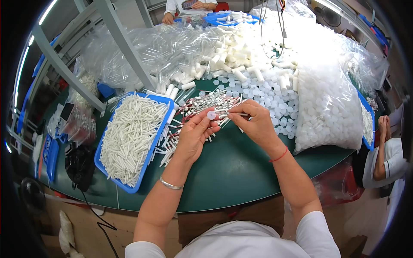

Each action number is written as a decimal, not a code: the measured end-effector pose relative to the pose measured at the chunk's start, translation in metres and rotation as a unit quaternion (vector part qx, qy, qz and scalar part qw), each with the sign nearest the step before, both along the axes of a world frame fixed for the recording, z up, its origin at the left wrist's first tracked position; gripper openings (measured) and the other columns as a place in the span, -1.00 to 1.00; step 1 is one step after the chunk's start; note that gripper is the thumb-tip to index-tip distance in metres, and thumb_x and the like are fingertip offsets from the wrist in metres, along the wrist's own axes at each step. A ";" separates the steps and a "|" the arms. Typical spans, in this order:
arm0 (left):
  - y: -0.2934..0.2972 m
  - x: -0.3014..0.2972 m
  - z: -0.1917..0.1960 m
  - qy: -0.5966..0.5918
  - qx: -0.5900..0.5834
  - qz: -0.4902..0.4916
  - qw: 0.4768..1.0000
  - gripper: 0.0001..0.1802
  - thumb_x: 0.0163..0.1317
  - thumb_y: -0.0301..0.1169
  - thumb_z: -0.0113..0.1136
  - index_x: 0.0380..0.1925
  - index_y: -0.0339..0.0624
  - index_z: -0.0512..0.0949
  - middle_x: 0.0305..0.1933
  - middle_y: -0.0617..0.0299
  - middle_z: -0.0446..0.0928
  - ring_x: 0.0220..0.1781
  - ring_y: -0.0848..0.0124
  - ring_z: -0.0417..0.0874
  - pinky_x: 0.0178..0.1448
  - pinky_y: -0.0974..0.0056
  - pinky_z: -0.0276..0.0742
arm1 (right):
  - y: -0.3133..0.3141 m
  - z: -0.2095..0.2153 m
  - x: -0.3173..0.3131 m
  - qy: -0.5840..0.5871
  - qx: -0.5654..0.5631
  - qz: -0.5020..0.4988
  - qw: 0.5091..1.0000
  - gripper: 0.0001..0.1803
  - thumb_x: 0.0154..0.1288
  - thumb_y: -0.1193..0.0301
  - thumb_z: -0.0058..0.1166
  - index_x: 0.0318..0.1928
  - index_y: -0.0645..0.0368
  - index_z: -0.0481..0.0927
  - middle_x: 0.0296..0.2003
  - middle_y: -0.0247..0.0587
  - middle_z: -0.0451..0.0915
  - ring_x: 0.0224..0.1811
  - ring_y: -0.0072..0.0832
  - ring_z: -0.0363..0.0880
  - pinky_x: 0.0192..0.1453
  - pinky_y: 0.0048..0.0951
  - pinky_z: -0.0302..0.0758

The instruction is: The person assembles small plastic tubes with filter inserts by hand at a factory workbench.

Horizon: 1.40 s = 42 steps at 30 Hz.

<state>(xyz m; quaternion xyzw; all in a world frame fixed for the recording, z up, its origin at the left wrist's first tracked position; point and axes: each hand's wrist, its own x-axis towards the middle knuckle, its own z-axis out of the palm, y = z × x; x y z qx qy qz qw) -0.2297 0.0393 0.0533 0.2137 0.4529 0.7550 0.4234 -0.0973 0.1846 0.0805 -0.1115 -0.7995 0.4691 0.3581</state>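
My left hand (192, 136) is closed in a pinch on a small translucent white round cap (211, 115). Level with it, my right hand (257, 122) pinches a thin white stick at the fingertips, its tip pointing toward the cap. Whether stick and cap touch, I cannot tell. Just beyond both hands lies a heap of thin white and dark red sticks (206, 101), partly hidden by my fingers. Loose round caps (282, 105) like the held one spread over the green table to the right of the heap.
A blue tray (137, 188) of short white rods stands left. On the right sits a clear plastic bag (329, 116) full of round caps. White foam cylinders (236, 51) pile up at the back, beside clear plastic bags (142, 51). A grey metal post (124, 47) rises at left. Other people sit opposite and at right.
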 end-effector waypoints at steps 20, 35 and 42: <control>-0.004 0.003 -0.003 0.089 -0.061 -0.041 0.993 -0.63 0.33 -0.42 0.15 0.09 -0.36 0.49 -0.12 0.19 0.60 -0.21 0.50 0.63 -0.04 0.43 0.59 | 0.000 -0.006 0.001 -0.040 0.086 0.049 0.994 -0.91 0.14 0.54 0.21 -0.30 0.24 0.64 -0.38 -0.25 0.56 -0.41 -0.54 0.54 -0.34 -0.54 0.49; 0.022 0.005 0.014 0.448 -0.077 0.056 0.889 -0.77 0.19 -0.53 0.24 -0.13 -0.29 0.63 -0.26 0.18 0.60 -0.28 0.46 0.64 -0.20 0.42 0.53 | 0.012 -0.009 -0.004 -0.097 -0.243 0.064 0.963 -0.83 0.21 0.44 0.21 -0.32 0.33 0.62 -0.41 -0.30 0.63 -0.43 -0.61 0.54 -0.37 -0.57 0.46; 0.078 -0.125 0.012 0.724 -0.291 0.200 0.593 -0.82 0.16 -0.38 0.17 -0.32 -0.23 0.66 -0.24 -0.05 0.62 -0.16 0.06 0.64 -0.07 0.12 0.56 | 0.017 -0.005 -0.007 -0.021 -0.356 0.025 0.934 -0.85 0.25 0.49 0.11 -0.27 0.35 0.50 -0.28 -0.10 0.60 -0.26 -0.41 0.66 -0.18 -0.47 0.62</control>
